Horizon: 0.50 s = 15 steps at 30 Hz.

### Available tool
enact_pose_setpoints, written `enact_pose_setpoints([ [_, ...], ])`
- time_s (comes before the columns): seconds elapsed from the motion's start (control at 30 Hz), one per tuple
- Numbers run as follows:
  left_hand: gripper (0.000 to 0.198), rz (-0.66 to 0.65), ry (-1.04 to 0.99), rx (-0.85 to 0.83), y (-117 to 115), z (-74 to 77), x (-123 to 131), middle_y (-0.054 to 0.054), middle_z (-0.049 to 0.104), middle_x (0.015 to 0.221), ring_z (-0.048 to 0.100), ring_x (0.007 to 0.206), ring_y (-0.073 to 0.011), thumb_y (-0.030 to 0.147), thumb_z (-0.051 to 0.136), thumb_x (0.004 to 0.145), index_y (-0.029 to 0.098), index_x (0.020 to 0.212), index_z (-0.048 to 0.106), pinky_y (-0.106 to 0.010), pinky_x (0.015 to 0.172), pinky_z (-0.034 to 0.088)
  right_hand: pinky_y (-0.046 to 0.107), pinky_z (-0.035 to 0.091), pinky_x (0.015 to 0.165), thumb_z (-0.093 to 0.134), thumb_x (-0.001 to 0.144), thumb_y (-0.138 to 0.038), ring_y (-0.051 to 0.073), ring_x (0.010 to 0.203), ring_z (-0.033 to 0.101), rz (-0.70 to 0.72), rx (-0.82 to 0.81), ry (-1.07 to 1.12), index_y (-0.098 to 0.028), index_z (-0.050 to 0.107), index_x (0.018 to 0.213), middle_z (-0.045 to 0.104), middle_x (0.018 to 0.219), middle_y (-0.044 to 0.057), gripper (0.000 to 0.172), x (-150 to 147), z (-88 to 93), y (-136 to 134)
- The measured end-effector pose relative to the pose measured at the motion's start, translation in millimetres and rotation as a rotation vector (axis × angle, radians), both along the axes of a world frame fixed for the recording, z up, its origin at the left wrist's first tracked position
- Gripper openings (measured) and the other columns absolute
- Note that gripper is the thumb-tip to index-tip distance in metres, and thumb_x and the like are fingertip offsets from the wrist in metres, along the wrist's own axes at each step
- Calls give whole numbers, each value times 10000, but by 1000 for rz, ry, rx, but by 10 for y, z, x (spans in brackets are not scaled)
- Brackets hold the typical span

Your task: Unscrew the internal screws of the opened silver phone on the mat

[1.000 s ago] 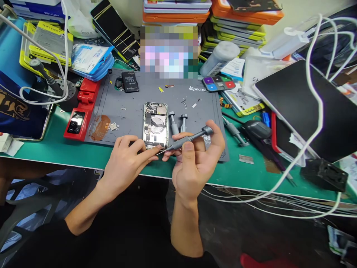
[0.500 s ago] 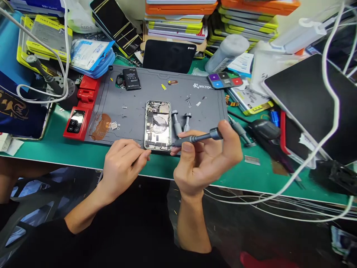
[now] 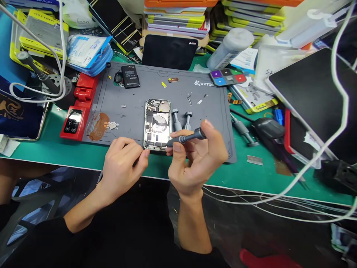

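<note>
Screwdriving, seemingly: fingers of right hand (image 3: 195, 158) grasped screwdriver (image 3: 184, 139) at lower-right of opened phone (image 3: 157, 124), which lay on mat (image 3: 129, 113); left hand (image 3: 122, 160), grip unclear, curled at phone's lower-left. Next move apparently called for steadiness.

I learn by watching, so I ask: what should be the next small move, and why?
Perhaps a slight twist of the screwdriver: the right hand holds it, a finger at its cap, its working end at the near right corner of the opened phone, the left hand at its near left corner.
</note>
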<state>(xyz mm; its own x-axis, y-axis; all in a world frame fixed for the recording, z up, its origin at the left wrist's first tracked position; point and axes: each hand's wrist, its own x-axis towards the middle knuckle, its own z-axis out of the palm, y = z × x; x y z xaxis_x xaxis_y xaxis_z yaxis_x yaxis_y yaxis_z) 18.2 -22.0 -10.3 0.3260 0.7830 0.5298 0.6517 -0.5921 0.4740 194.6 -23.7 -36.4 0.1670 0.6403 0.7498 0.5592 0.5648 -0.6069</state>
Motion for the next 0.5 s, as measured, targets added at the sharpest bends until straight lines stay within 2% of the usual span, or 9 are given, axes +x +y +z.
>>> enact_pose_setpoints([
  [0.13, 365, -2, 2, 3, 4, 2, 1, -24, 673, 751, 608, 858, -202, 231, 527, 1131, 206, 769, 568, -353, 777, 473, 269, 689, 571, 631, 1005, -114, 182, 978, 790, 13, 10, -11, -414, 378, 1646, 621, 1486, 93, 751, 0, 0, -2],
  [0.3, 342, -12, 15, 15, 9, 1, 8, -15, 664, 742, 601, 868, -206, 222, 549, 1121, 207, 780, 562, -355, 788, 461, 265, 649, 546, 603, 1014, -79, 229, 1105, 808, 18, 84, -113, -325, 365, 1680, 570, 1621, 112, 748, 22, 5, 1],
  [0.43, 338, -15, 25, 11, 6, -4, 11, -12, 667, 743, 599, 876, -210, 217, 554, 1119, 210, 780, 553, -356, 792, 454, 290, 575, 468, 767, 957, -150, 209, 927, 809, -98, 114, -166, -375, 435, 1641, 688, 1516, 59, 793, 48, -9, -13],
  [0.5, 341, -17, 25, 10, 2, -6, 13, -11, 664, 738, 598, 879, -212, 218, 554, 1119, 212, 779, 545, -357, 790, 450, 305, 607, 505, 802, 950, -213, 222, 953, 810, -115, 111, -184, -382, 451, 1634, 737, 1438, 46, 787, 58, -16, -13],
])
